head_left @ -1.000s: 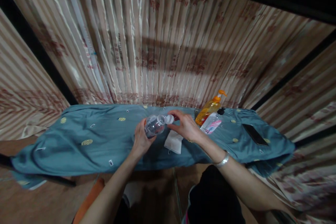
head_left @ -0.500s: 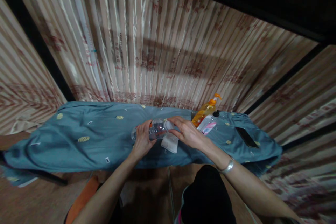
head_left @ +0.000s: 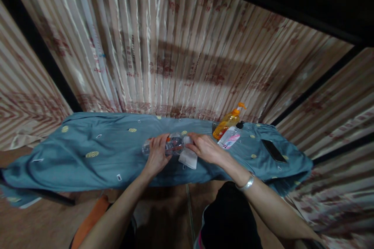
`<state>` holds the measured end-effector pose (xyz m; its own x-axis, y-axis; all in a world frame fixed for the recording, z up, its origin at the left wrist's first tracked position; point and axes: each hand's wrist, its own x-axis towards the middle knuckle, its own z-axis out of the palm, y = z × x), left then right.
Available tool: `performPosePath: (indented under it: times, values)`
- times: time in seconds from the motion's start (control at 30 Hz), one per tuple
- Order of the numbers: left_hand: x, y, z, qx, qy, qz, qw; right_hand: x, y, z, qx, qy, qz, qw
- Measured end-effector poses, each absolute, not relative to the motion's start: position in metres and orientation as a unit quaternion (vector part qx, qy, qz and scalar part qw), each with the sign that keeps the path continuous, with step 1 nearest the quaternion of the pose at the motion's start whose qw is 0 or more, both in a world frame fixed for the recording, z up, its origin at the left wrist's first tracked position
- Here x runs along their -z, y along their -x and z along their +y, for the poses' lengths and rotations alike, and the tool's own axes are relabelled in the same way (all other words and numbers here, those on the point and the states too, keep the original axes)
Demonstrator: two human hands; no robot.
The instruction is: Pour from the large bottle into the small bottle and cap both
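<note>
A clear plastic bottle [head_left: 174,144] with an orange-red label lies sideways over the cloth-covered table, its neck pointing right. My left hand [head_left: 158,151] is wrapped round the bottle's body. At the neck end, the fingers of my right hand [head_left: 204,147] pinch the whitish bottle cap [head_left: 187,140]. Just below the cap a folded white tissue [head_left: 188,158] lies on the cloth. Right of my right hand stand an orange pump bottle [head_left: 227,123] with yellow liquid and a clear bottle with a black top [head_left: 230,136].
A blue-green patterned cloth [head_left: 111,144] covers the narrow table. A black phone [head_left: 274,150] lies on its right part. Striped curtains [head_left: 181,58] hang behind, between dark metal posts [head_left: 43,50]. A dark panel [head_left: 292,0] hangs overhead.
The bottle and my left hand have shifted slightly left. My right hand's fingers have curled more tightly round the cap.
</note>
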<state>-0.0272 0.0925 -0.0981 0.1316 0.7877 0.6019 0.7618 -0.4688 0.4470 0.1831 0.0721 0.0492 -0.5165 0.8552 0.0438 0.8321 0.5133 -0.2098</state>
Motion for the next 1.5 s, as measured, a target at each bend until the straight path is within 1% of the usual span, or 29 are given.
performPosePath:
  times: [0.1,0.27,0.43,0.5,0.53,0.6,0.67,0.7,0.73,0.77,0.83,0.87,0.9,0.93,1.07,1.2,1.23,1.27,1.33,1.37,1.4,1.43,1.5]
  values:
    - [0.098,0.028,0.092,-0.411,-0.755,0.511,0.018,-0.048,-0.181,0.073,-0.080,0.529,-0.843,0.049]
    - [0.097,0.030,0.092,-0.418,-0.752,0.508,0.033,-0.038,-0.185,0.075,-0.101,0.464,-0.873,0.112]
    - [0.095,0.033,0.093,-0.434,-0.734,0.518,0.074,-0.034,-0.175,0.077,-0.102,0.516,-0.844,0.106]
    - [0.094,0.034,0.094,-0.443,-0.722,0.522,0.096,-0.035,-0.171,0.081,-0.102,0.528,-0.835,0.119]
    - [0.092,0.034,0.094,-0.448,-0.715,0.525,0.108,-0.035,-0.171,0.084,-0.113,0.527,-0.831,0.134]
    - [0.090,0.034,0.095,-0.462,-0.699,0.530,0.133,-0.030,-0.175,0.094,-0.176,0.515,-0.818,0.188]
    - [0.088,0.033,0.095,-0.480,-0.676,0.536,0.160,-0.016,-0.185,0.104,-0.250,0.516,-0.781,0.246]
    - [0.087,0.033,0.096,-0.490,-0.662,0.540,0.175,-0.005,-0.191,0.109,-0.269,0.535,-0.757,0.261]
    - [0.086,0.032,0.096,-0.500,-0.646,0.545,0.189,0.007,-0.198,0.112,-0.262,0.567,-0.737,0.258]
    - [0.086,0.031,0.097,-0.509,-0.629,0.551,0.204,0.021,-0.205,0.113,-0.228,0.607,-0.726,0.230]
    - [0.087,0.027,0.099,-0.526,-0.594,0.562,0.234,0.051,-0.216,0.111,-0.141,0.680,-0.706,0.139]
    - [0.088,0.025,0.100,-0.534,-0.579,0.564,0.247,0.065,-0.220,0.109,-0.116,0.699,-0.700,0.094]
    - [0.088,0.023,0.101,-0.540,-0.568,0.564,0.259,0.078,-0.222,0.106,-0.107,0.706,-0.697,0.070]
    - [0.089,0.021,0.102,-0.546,-0.559,0.563,0.268,0.088,-0.223,0.103,-0.110,0.707,-0.695,0.071]
    - [0.089,0.016,0.103,-0.551,-0.545,0.562,0.288,0.108,-0.218,0.101,-0.197,0.686,-0.676,0.183]
    - [0.088,0.019,0.102,-0.548,-0.545,0.561,0.297,0.099,-0.209,0.113,-0.252,0.659,-0.665,0.245]
    - [0.089,0.019,0.102,-0.546,-0.546,0.561,0.299,0.093,-0.207,0.115,-0.272,0.648,-0.657,0.274]
    - [0.090,0.019,0.102,-0.544,-0.549,0.559,0.300,0.085,-0.205,0.116,-0.296,0.629,-0.649,0.310]
    - [0.091,0.017,0.102,-0.540,-0.556,0.555,0.303,0.063,-0.197,0.113,-0.366,0.540,-0.619,0.438]
    - [0.092,0.015,0.102,-0.538,-0.560,0.552,0.304,0.051,-0.191,0.110,-0.384,0.491,-0.612,0.487]
    - [0.092,0.014,0.102,-0.535,-0.564,0.550,0.306,0.038,-0.183,0.105,-0.382,0.454,-0.616,0.519]
    - [0.092,0.012,0.101,-0.533,-0.567,0.548,0.307,0.027,-0.174,0.101,-0.363,0.428,-0.637,0.528]
    - [0.091,0.008,0.100,-0.528,-0.573,0.548,0.306,0.009,-0.153,0.094,-0.306,0.407,-0.702,0.499]
